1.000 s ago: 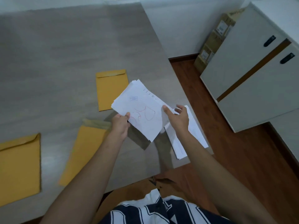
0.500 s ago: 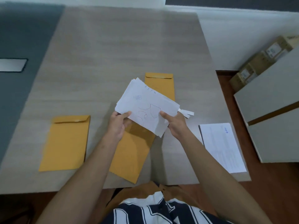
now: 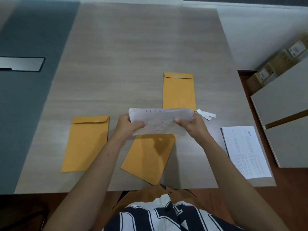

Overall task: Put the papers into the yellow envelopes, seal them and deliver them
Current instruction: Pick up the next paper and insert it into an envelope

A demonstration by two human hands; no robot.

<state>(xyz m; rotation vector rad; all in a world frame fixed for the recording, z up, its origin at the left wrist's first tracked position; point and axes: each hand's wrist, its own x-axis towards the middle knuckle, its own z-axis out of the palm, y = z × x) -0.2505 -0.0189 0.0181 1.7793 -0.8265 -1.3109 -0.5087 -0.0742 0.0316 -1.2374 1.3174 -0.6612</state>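
I see a grey wood-grain table point(image 3: 133, 55) from above, through a camera worn on the person's head. Both bare hands meet near the middle of the view, holding one stack of white papers point(image 3: 160, 119) level above the table. The left hand point(image 3: 128, 125) grips the stack's left end, thumb curled over the top sheet and fingers tucked underneath, out of my sight. The right hand point(image 3: 191, 125) grips the right end the same way, thumb on top, fingers wrapped under. Faint pen scribbles show on the top sheet between the two thumbs.

Three yellow envelopes lie flat on the table. One envelope point(image 3: 179, 92) sits at twelve o'clock from the hands, flap at its far end, its near edge hidden behind the stack. A second, tilted envelope point(image 3: 148, 157) lies at six o'clock, directly below the held papers, its top end covered by them. The third envelope point(image 3: 86, 144) lies at eight o'clock, well apart from the left hand, flap folded down.

Small white paper strips point(image 3: 206, 115) rest at three o'clock, just beside the right hand. A separate printed sheet stack point(image 3: 245, 150) lies at four o'clock, near the table's right edge.
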